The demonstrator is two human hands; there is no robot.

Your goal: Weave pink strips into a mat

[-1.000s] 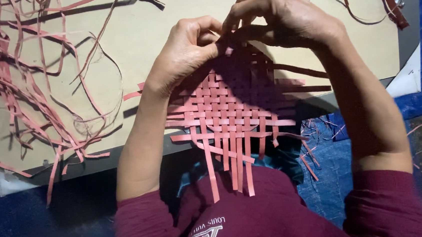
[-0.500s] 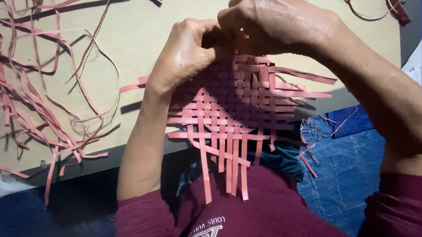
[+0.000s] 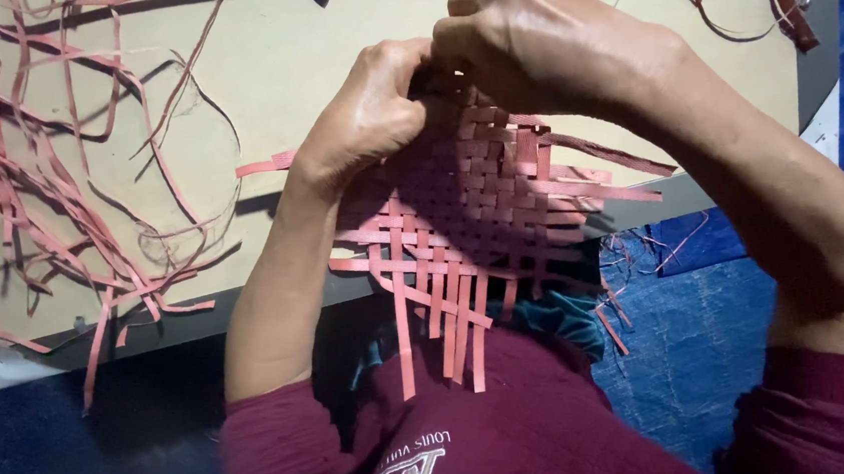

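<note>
Left hand [image 3: 367,111] and right hand [image 3: 547,42] both clenched on the woven mat's [image 3: 480,212] far edge. Loose strip ends [image 3: 450,335] hanging below the grip. Scattered pink strips [image 3: 47,196] left of it, on the tan board [image 3: 326,34].

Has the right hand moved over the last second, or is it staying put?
Yes. The right hand has drifted left and slightly up across the tan board, closing against the left hand at the woven mat's top edge.

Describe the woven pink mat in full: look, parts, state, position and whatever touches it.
The woven pink mat is a flat checkerboard lattice of thin, paper-like strips, unfinished: loose ends hang from its near edge and stick out sideways. It is held tilted above the tan board and the person's lap. The left hand and right hand pinch its far edge, close together.
</note>
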